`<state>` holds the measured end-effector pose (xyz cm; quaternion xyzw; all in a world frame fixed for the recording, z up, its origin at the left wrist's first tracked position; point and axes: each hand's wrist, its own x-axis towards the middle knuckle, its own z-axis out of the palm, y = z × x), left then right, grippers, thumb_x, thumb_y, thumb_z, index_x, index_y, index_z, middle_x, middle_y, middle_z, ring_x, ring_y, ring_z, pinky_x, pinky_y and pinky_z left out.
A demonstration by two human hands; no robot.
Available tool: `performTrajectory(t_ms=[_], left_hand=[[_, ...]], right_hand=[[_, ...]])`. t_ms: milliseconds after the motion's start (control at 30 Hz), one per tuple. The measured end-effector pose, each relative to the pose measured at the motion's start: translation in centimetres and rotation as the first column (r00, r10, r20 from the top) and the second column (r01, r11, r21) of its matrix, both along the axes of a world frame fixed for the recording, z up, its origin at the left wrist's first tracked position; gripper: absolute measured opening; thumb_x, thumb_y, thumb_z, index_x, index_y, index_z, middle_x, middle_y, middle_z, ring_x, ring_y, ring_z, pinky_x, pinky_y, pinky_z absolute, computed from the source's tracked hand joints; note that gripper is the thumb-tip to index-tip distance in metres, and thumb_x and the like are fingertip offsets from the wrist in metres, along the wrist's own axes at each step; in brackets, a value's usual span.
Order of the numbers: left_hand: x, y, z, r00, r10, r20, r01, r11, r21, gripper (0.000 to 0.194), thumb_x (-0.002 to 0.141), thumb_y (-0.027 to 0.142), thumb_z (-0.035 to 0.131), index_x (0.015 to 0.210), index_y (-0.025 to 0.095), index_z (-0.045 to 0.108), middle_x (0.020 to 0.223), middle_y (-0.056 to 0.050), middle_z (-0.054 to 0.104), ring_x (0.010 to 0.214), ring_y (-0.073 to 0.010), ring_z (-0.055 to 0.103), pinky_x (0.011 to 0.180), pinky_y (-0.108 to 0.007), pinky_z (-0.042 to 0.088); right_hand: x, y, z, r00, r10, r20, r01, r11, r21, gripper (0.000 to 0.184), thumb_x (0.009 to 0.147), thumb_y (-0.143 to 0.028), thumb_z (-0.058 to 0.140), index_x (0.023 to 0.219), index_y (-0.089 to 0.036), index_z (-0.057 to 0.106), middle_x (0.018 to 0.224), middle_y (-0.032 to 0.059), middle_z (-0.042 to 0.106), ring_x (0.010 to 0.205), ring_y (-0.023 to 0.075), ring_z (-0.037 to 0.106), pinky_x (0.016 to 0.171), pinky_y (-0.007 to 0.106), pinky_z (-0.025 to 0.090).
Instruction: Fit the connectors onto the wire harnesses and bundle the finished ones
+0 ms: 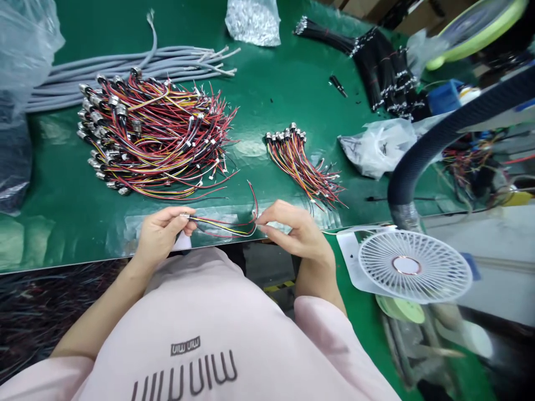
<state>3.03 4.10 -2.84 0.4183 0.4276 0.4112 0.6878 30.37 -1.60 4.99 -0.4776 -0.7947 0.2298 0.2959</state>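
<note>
Beyond the "min min" shirt (234,323), left hand (157,234) and right hand (298,229) pinch a harness (217,226).

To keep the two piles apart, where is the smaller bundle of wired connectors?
In the head view, the smaller bundle lies right of centre on the green table, between the large wire pile and the white plastic bag, beyond the right hand.

Curved red/yel/wht harness (225,228) w/ metal conn (185,215), over grn tbl (251,100)
</note>
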Motion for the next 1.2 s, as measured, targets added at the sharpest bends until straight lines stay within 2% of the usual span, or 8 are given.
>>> performTrajectory(t_ms=[67,200,333,500,667,833,967,1200], left_hand=[[0.0,-0.1,-0.1,1.000,-0.010,0.010,0.010,1.000,-0.009,0.031,0.072,0.041,0.079,0.089,0.016,0.077,0.062,-0.003,0.071,0.053,-0.0133,0.063,0.054,-0.024,0.052],[-0.1,-0.2,-0.1,0.999,-0.030,0.026,0.030,1.000,0.002,0.030,0.073,0.040,0.078,0.091,0.016,0.077,0.066,-0.005,0.073,0.055,-0.0128,0.064,0.057,-0.023,0.053],[-0.2,-0.2,-0.4,0.998,-0.045,0.037,0.044,0.999,0.014,0.032,0.074,0.041,0.078,0.093,0.015,0.077,0.067,-0.006,0.074,0.057,-0.0131,0.065,0.058,-0.023,0.053],[-0.2,-0.2,-0.3,0.998,-0.059,0.009,0.059,0.997,0.056,0.033,0.075,0.043,0.076,0.091,0.014,0.077,0.067,-0.007,0.074,0.057,-0.0140,0.066,0.057,-0.023,0.054],[0.0,-0.1,0.2,0.997,-0.069,-0.042,0.073,0.992,0.099,0.033,0.074,0.045,0.075,0.087,0.014,0.077,0.064,-0.006,0.074,0.056,-0.0147,0.067,0.054,-0.023,0.054],[0.2,-0.1,0.5,0.998,-0.041,-0.038,0.045,0.991,0.126,0.030,0.075,0.043,0.074,0.085,0.015,0.077,0.063,-0.005,0.073,0.054,-0.0132,0.065,0.053,-0.022,0.054],[0.6,-0.2,0.9,0.999,-0.013,-0.051,0.019,0.992,0.124,0.028,0.073,0.042,0.075,0.081,0.015,0.076,0.060,-0.003,0.072,0.051,-0.0122,0.063,0.051,-0.022,0.052],[1.0,-0.2,1.5,0.996,0.025,-0.081,-0.016,0.994,0.111,0.034,0.071,0.048,0.075,0.072,0.014,0.072,0.055,-0.002,0.068,0.048,-0.0111,0.059,0.048,-0.021,0.050]], right_hand=[[-1.4,0.1,-0.3,0.999,0.039,0.000,-0.039,0.999,0.019,0.007,0.090,-0.021,0.058,0.091,-0.020,0.065,0.081,0.0035,0.072,0.075,0.0158,0.064,0.072,0.032,0.050],[-4.2,0.5,-1.3,0.998,0.009,0.067,-0.011,1.000,0.022,0.013,0.091,-0.030,0.059,0.088,-0.018,0.064,0.075,0.0029,0.068,0.071,0.0154,0.059,0.069,0.030,0.046],[-5.9,1.2,-1.9,1.000,-0.002,0.028,0.001,1.000,0.021,0.014,0.093,-0.026,0.057,0.083,-0.019,0.064,0.071,0.0012,0.067,0.066,0.0134,0.058,0.066,0.027,0.045],[-6.4,1.4,-1.5,0.996,-0.050,-0.070,0.052,0.998,0.025,0.014,0.092,-0.020,0.056,0.082,-0.019,0.066,0.072,0.0011,0.068,0.066,0.0126,0.061,0.066,0.026,0.047],[-6.1,1.2,-1.4,0.989,-0.125,-0.074,0.133,0.984,0.118,0.013,0.091,-0.016,0.055,0.091,-0.021,0.067,0.077,0.0011,0.069,0.068,0.0130,0.062,0.065,0.026,0.048],[-5.9,1.4,-1.5,0.995,-0.043,-0.087,0.059,0.982,0.182,0.026,0.091,-0.007,0.046,0.103,-0.023,0.063,0.094,0.0055,0.068,0.086,0.0168,0.064,0.075,0.031,0.051],[-6.6,1.6,-1.1,1.000,0.023,0.019,-0.027,0.963,0.268,0.015,0.086,-0.014,0.057,0.098,-0.021,0.062,0.103,0.0091,0.066,0.096,0.0220,0.061,0.083,0.040,0.049],[-8.0,2.1,-1.3,0.984,-0.038,0.177,-0.022,0.945,0.325,0.007,0.085,-0.014,0.058,0.086,-0.020,0.061,0.087,0.0053,0.066,0.088,0.0201,0.059,0.079,0.037,0.045]])
